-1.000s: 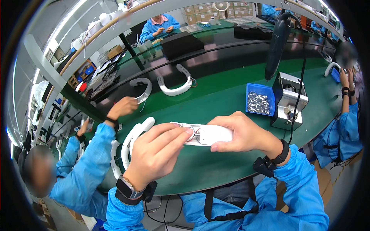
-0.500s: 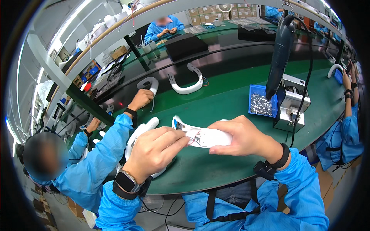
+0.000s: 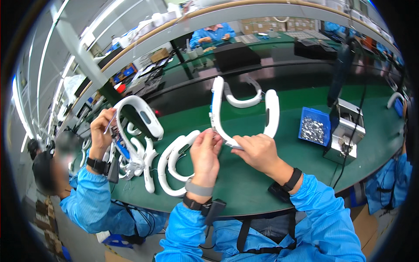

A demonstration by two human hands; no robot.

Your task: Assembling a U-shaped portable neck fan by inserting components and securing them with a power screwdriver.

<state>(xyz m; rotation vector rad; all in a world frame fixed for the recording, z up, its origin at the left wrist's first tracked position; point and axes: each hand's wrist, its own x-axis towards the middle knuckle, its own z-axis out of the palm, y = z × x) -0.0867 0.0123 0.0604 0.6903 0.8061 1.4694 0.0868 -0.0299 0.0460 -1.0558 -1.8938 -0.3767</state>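
A white U-shaped casing (image 3: 273, 114), like a neck-worn device, stands upright in my hands with both arms pointing away from me. Blue parts show along the outer edge of its left arm. My right hand (image 3: 257, 150) grips its bottom bend between thumb and fingers. At the lower left of the bend, my left hand (image 3: 206, 153) has its fingertips pinched together against the casing; thin wires seem to be there, too small to make out clearly. Just behind lies another U-shaped casing (image 3: 242, 103) on the table.
White curved shells (image 3: 162, 170) lie left of my hands. A co-worker's hand (image 3: 101, 133) holds a similar casing (image 3: 150, 118). To the right are a blue tray (image 3: 302, 131) of small metal parts, a metal box (image 3: 338, 150) and a hanging dark power screwdriver (image 3: 341, 72). A shelf rail crosses above.
The casing has been turned from lying sideways to upright, so its U shape shows. My left hand has rolled over, palm up. The co-worker has raised a casing. The whole view has shifted.
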